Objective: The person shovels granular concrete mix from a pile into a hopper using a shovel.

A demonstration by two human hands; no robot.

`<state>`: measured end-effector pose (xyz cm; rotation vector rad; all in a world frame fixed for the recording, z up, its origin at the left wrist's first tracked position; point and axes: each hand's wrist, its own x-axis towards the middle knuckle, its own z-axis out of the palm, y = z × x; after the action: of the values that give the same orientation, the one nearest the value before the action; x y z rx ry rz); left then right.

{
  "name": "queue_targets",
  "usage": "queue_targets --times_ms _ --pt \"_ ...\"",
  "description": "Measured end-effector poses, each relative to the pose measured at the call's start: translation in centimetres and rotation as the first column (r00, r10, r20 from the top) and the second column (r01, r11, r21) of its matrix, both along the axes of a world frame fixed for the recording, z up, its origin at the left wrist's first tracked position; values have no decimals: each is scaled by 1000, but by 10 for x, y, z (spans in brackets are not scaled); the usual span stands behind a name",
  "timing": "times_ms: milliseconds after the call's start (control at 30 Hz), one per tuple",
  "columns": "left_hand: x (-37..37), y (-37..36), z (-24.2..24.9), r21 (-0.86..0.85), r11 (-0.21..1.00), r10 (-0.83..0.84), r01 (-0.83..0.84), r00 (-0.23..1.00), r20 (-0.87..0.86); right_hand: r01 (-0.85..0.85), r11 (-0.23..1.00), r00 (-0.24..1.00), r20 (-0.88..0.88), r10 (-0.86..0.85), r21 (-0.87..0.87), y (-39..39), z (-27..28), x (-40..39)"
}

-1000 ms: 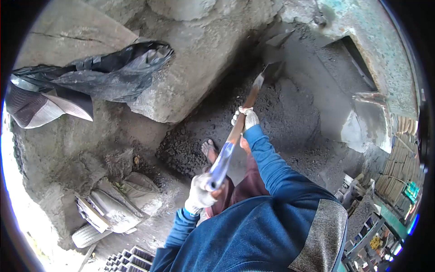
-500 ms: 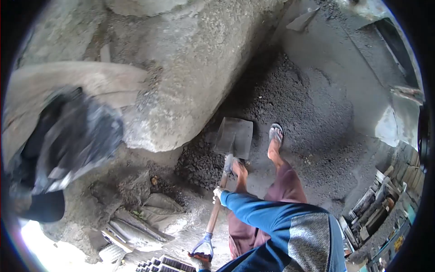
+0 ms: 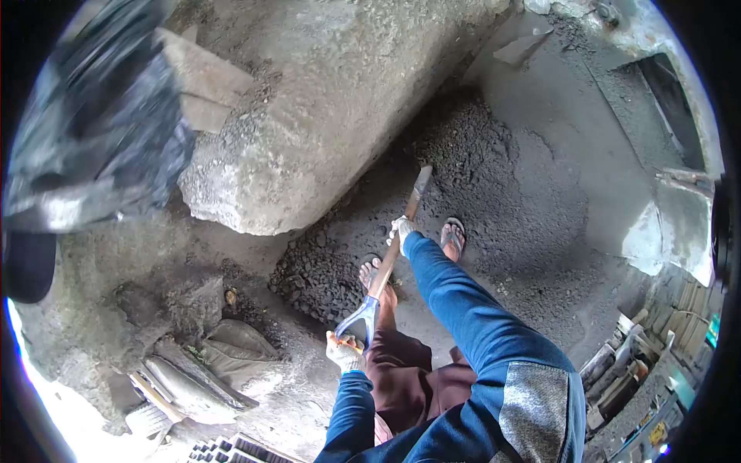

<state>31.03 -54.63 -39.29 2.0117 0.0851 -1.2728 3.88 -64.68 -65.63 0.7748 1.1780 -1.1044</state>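
A shovel (image 3: 391, 266) with a wooden shaft slants up and away from my body over the dark ground. My left hand (image 3: 345, 353), in a pale glove, is wrapped round the blue D-shaped grip at its near end. Higher on the shaft, my right hand (image 3: 401, 230), also gloved, is closed round the wood. The metal socket points into a heap of dark, gravelly material (image 3: 471, 154); the blade itself cannot be made out. My sandalled feet (image 3: 452, 235) stand on either side of the shaft.
A big rough concrete block (image 3: 285, 139) borders the heap on the left. Coarser dark lumps (image 3: 312, 282) lie by my feet. A shiny black plastic sheet (image 3: 100, 123) hangs at upper left. Scrap wood (image 3: 621, 370) is stacked at right, with folded sacking (image 3: 239, 347) at lower left.
Both hands have moved up and forward with the shovel. Its flat blade showed near my foot before; now the socket points farther into the dark heap and the blade is out of sight.
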Motion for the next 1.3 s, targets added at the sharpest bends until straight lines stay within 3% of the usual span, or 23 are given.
queue_targets --times_ms 67,100,133,200,233,300,367,433,567,600,667,767,833,867,900,933,967,1033,1133,1167,1200,1233,1300 --pt "21 -2 10 9 1000 -12 12 1000 -9 69 997 997 25 -68 -19 8 27 9" --pt "26 -3 20 -59 994 -89 96 990 109 110 993 993 38 -109 -35 11 43 15" --pt "41 -6 29 -40 994 -101 103 994 39 145 989 989 41 -145 5 15 63 21" --pt "95 1 30 -29 982 -189 188 980 -60 146 973 987 95 -131 -179 43 57 43" --pt "115 4 33 -116 974 -206 194 973 -101 150 951 986 116 -122 -270 62 42 54" --pt "145 5 59 -58 983 -182 174 967 -176 -124 889 988 -134 72 -441 113 10 78" --pt "136 0 119 -59 978 -204 200 977 -66 322 944 945 -27 -325 -76 126 132 91" --pt "161 5 137 -34 959 -282 282 959 4 449 890 893 74 -444 -80 157 177 103" --pt "196 14 143 -18 847 -532 531 846 -45 496 863 868 -27 -496 97 210 267 107" --pt "186 12 152 120 796 -581 593 805 -120 547 834 836 -1 -548 69 229 269 104" --pt "158 7 138 118 750 -629 651 757 -177 634 769 771 9 -637 76 262 285 84" --pt "96 7 142 86 612 -715 786 596 -366 732 676 678 -179 -713 83 309 316 33" --pt "31 10 131 37 528 -738 848 480 -475 806 576 556 -160 -815 -133 351 345 -19" --pt "-7 16 135 -35 455 -805 890 394 -444 826 557 530 -223 -818 -82 369 341 -51" --pt "-58 25 154 -108 374 -862 921 303 -406 654 414 484 -72 -872 -633 405 326 -77" --pt "-111 32 171 -193 325 -902 926 241 -358 634 546 459 -303 -835 -548 418 351 -116" --pt "-163 44 192 -275 277 -933 921 189 -307 853 390 279 -329 -902 -347 422 428 -157" --pt "-267 66 255 -422 219 -955 880 104 -278 807 346 172 -371 -913 -478 455 546 -219" --pt "-390 109 373 -722 -5 -983 692 -138 -125 668 196 -57 -312 -948 -718 519 657 -298" --pt "-426 121 404 -825 -82 -976 559 -212 -47 540 198 -135 -316 -939 -818 546 678 -325" --pt "-461 135 432 -906 -103 -960 410 -280 -17 455 63 -208 -175 -962 -888 566 719 -335" --pt "-488 156 464 -956 -109 -960 274 -279 29 405 3 -342 -155 -927 -914 598 730 -371" --pt "-528 196 519 -927 -373 -898 -44 -233 372 272 -37 -419 -84 -904 -961 647 783 -377"
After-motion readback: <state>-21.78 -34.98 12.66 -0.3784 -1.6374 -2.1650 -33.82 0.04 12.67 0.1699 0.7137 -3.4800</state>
